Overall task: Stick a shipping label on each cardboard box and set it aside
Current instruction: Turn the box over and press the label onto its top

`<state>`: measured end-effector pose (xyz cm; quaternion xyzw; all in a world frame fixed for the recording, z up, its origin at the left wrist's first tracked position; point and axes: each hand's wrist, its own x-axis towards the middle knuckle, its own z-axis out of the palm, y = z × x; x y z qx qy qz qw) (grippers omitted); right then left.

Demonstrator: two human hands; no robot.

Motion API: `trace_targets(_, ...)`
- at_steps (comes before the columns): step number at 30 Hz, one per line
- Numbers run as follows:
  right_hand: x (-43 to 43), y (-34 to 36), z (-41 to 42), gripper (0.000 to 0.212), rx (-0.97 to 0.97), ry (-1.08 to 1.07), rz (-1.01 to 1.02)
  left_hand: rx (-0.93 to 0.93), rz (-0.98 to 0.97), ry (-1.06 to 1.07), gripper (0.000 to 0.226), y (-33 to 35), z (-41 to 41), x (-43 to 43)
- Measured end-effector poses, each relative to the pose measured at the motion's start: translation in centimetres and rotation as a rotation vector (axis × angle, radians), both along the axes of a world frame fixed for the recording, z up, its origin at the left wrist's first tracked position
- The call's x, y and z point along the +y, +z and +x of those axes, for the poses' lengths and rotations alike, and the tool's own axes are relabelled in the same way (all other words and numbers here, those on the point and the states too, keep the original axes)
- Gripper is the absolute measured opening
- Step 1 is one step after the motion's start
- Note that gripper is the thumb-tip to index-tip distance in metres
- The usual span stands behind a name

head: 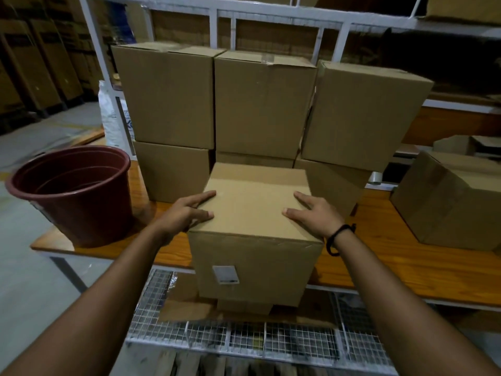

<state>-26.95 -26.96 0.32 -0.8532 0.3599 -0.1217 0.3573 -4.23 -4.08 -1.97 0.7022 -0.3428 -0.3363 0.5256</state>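
Note:
A closed cardboard box (254, 213) stands at the front edge of the wooden table (406, 261), overhanging it toward me. A small grey-white label (225, 274) is stuck on its near face, lower left. My left hand (187, 211) grips the box's top left edge, thumb on the lid. My right hand (314, 214) grips the top right edge; a black band circles that wrist. Behind it, several plain cardboard boxes (263, 104) are stacked two high.
A dark red plastic bucket (73, 191) sits on the table's left end. Another cardboard box (455, 202) lies at the right. A wire-mesh shelf (244, 337) runs below the table front. A white sack (111, 118) leans behind the stack, against white racking.

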Motion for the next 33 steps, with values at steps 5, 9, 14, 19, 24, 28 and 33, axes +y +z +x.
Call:
trace_targets(5,-0.9,-0.3,1.0,0.076,0.033,-0.031,0.034,0.027,0.013,0.053,0.061,-0.8,0.3,-0.8)
trace_targets(9,-0.6,-0.6,0.8,0.075,0.131,-0.047,-0.029,0.056,-0.073,0.072,0.063,-1.6,0.0,0.0)
trace_targets(14,2.9,1.0,0.6,0.080,0.223,0.159,-0.533,0.010,-0.307,0.147,0.107,-6.0,-2.2,2.5)
trace_targets(19,4.6,-1.0,2.5,0.103,0.480,0.429,-0.723,-0.088,-0.192,0.141,0.126,-9.3,-4.8,2.8)
trace_targets(24,4.4,-1.7,3.0,0.100,0.499,0.405,-0.823,-0.193,-0.116,0.275,0.087,-10.6,-5.2,1.1)
trace_targets(28,4.3,-1.8,2.3,0.091,0.433,0.407,-0.885,-0.242,-0.112,0.276,0.091,-10.9,-4.9,0.9)
trace_targets(33,4.0,-4.1,-2.4,0.071,-0.113,0.325,-1.072,-0.644,-0.116,0.296,0.121,-11.8,-5.6,2.9)
